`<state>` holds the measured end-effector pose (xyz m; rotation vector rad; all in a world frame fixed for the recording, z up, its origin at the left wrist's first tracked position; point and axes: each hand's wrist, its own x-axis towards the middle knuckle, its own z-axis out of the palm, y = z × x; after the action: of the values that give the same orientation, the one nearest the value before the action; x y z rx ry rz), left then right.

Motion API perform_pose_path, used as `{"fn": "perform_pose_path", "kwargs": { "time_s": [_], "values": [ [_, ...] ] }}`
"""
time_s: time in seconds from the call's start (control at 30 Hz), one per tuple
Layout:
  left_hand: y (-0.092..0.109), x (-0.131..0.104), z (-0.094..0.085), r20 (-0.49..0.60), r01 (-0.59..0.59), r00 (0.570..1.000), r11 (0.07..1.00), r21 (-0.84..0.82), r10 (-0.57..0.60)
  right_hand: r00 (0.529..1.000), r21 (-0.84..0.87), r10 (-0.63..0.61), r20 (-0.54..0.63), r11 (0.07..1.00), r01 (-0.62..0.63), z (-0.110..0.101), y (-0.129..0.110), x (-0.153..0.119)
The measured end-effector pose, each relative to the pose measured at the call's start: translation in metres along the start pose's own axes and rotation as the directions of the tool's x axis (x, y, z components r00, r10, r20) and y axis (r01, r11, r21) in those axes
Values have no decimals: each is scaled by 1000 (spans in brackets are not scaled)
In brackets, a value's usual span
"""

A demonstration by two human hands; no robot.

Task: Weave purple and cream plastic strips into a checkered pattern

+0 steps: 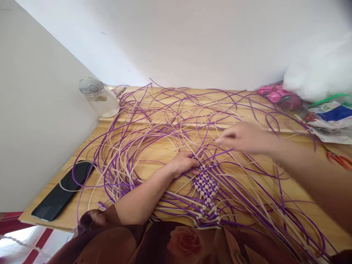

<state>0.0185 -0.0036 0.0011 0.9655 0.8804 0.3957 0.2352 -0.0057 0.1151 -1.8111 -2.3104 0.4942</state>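
flowered fabric (185,240) borders the knotted piece (206,183), which runs near-to-far; left hand (182,164), nearly closed, pinches strands (200,157) by its far-left edge; right hand (243,137), farther right, blurs, grip unclear.

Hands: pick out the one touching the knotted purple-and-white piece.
The left hand, its fingertips at the upper edge of the knotted piece; the right hand is blurred and apart from it.

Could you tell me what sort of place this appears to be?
Probably a craft corner at home or in a small workshop: a wooden table against a plain wall, strewn with purple and cream cords around a partly woven piece, with orange-handled pliers or scissors at the right.
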Motion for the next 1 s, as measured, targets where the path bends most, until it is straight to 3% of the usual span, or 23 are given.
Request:
{"fn": "perform_pose_path", "kwargs": {
  "time_s": [0.07, 0.2, 0.33, 0.43, 0.5, 0.6, 0.67, 0.73, 0.8, 0.87, 0.93, 1.0],
  "values": [
    [1, -1, -1, 19, -12, 1000, 1000, 8, 12, 996, 24, -31, 89, 999, 28, 36, -19, 2],
    [0, -2, -2, 45, -66, 997, 997, 29, 64, 999, 126, 38, -28, 991, -35, 88, -42, 4],
    [-2, -2, 0, 20, -79, 997, 997, 8, 79, 980, 335, 126, -155, 940, -68, 98, -37, -6],
    [-1, -2, 2, -22, -47, 999, 998, -51, 46, 924, 444, 304, -231, 878, -178, 99, -20, -16],
    [0, -4, 2, -49, -25, 999, 992, -121, 19, 885, 514, 422, -198, 813, -273, 103, -5, -19],
    [2, -7, 1, -10, -17, 1000, 987, -159, 16, 873, 565, 476, -106, 751, -341, 110, 8, -19],
    [2, -8, 0, 34, -27, 999, 992, -122, 31, 889, 544, 439, -130, 781, -306, 113, 8, -18],
    [1, -7, -1, 40, -46, 998, 994, -95, 50, 882, 491, 381, -278, 845, -210, 114, 5, -17],
    [-1, -5, -1, 30, -53, 998, 994, -95, 56, 829, 376, 254, -498, 925, -58, 111, 3, -17],
    [-2, -3, -1, 31, -37, 999, 994, -102, 40, 764, 179, 18, -645, 975, 128, 103, 5, -17],
    [-3, -1, -2, 29, -21, 999, 993, -114, 24, 696, -28, -231, -680, 957, 289, 91, 9, -18],
    [-2, -1, -2, 23, -11, 1000, 992, -127, 14, 636, -116, -326, -699, 930, 349, 76, 12, -21]
  ]
}}
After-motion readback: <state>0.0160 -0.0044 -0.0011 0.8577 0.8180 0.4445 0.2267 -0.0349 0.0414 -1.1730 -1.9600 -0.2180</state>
